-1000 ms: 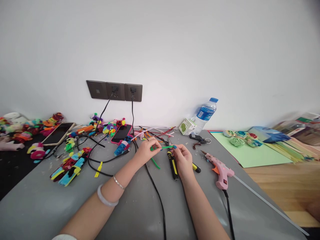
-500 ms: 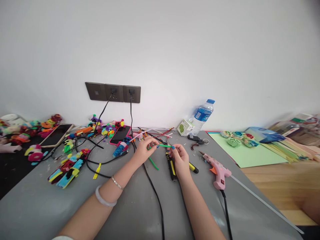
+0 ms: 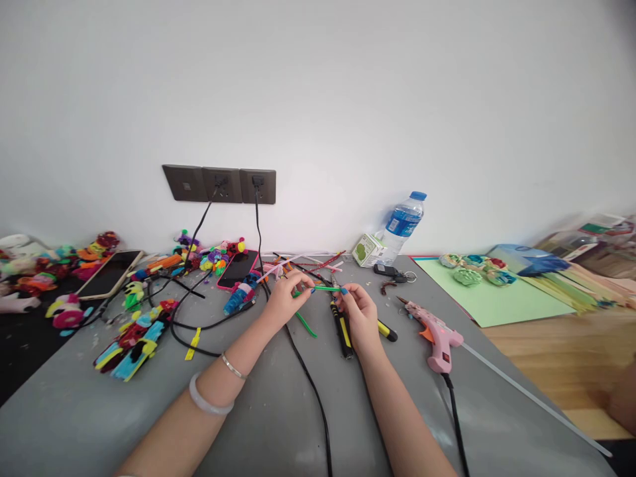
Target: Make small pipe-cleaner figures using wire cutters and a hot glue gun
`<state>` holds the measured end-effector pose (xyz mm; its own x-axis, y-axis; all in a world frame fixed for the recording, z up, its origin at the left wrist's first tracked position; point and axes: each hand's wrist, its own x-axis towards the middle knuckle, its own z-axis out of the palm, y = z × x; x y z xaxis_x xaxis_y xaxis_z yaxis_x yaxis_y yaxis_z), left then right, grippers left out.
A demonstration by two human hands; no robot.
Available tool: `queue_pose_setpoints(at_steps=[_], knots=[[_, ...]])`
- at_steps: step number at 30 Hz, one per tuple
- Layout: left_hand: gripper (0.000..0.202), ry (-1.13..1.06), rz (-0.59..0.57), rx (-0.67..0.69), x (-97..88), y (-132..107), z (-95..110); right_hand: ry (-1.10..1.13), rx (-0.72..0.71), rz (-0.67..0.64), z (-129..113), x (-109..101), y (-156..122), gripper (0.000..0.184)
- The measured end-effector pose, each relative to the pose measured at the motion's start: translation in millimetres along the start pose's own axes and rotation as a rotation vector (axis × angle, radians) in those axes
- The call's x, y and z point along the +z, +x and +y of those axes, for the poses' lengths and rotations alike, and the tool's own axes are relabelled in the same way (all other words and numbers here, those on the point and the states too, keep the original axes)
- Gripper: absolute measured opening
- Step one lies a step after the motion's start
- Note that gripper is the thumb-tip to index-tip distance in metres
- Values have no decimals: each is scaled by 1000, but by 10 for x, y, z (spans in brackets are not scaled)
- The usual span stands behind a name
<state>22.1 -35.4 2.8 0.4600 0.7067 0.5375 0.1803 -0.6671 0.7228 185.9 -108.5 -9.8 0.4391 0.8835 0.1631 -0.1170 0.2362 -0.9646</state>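
Observation:
A green pipe cleaner [image 3: 326,288] is stretched level between my two hands above the grey table. My left hand [image 3: 284,299] pinches its left end between thumb and fingertip, and a further green length [image 3: 306,326] hangs down below that hand. The right end sits in the pinched fingers of my right hand [image 3: 361,317]. Under and beside my right hand lie pliers [image 3: 342,331] with black and yellow handles; my hand partly covers them. Behind my hands are loose pipe cleaners [image 3: 332,260] in pink, red and other colours.
A pink glue gun [image 3: 440,341] with a long glue stick lies at right. A tilted water bottle [image 3: 403,225], small box [image 3: 366,250] and keys [image 3: 397,275] stand near the wall. Black cables [image 3: 303,371] cross the table. Fuzzy figures [image 3: 136,341] and phones [image 3: 110,273] lie at left.
Both hands keep their pinch on the green pipe cleaner, almost in the same place. The view has shifted slightly; nothing was picked up or let go.

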Motion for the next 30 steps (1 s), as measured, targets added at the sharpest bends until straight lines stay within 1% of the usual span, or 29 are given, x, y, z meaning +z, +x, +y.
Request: queue_pose_setpoints(at_steps=[5,7,9,12,13,15,16,17,18,19,20,21,23,25,26,28,30], knots=[[12,34,-2,3,-7,-3,-8,8,-29,26,15,5,-5,27],[13,40,6,-5,-12,0,-6,-3,-83,64,1,11,-5,25],[13,46,14,-8,-16,4,-4,-58,-167,125,-64,-2,-5,24],[12,60,19,1,-16,7,-6,-221,-267,230,-303,-120,-33,23],[12,62,18,4,-15,6,-8,-290,-286,267,-415,-202,-59,23],[12,60,16,7,-11,5,-14,-446,-301,347,-647,-443,-142,23],[12,59,16,6,-8,4,-18,-547,-266,385,-748,-599,-197,23],[12,59,18,5,-5,4,-20,-663,-190,407,-826,-772,-256,23],[12,59,20,4,-2,3,-22,-781,-103,452,-875,-955,-313,25],[11,60,23,3,1,3,-23,-913,7,450,-890,-1137,-364,27],[11,61,25,3,3,2,-23,-1031,86,453,-874,-1309,-402,28],[10,62,24,1,5,2,-22,-1110,160,428,-830,-1460,-424,30],[9,63,12,0,7,-2,-18,-1174,269,375,-695,-1678,-422,39],[9,65,1,-1,7,-7,-16,-1215,314,243,-560,-1778,-371,43],[9,66,-2,0,7,-11,-16,-1247,337,208,-512,-1795,-339,45],[10,68,-6,4,5,-16,-17,-1295,362,168,-472,-1800,-281,44],[10,66,-13,8,3,-20,-18,-1287,379,156,-494,-1793,-251,41]])
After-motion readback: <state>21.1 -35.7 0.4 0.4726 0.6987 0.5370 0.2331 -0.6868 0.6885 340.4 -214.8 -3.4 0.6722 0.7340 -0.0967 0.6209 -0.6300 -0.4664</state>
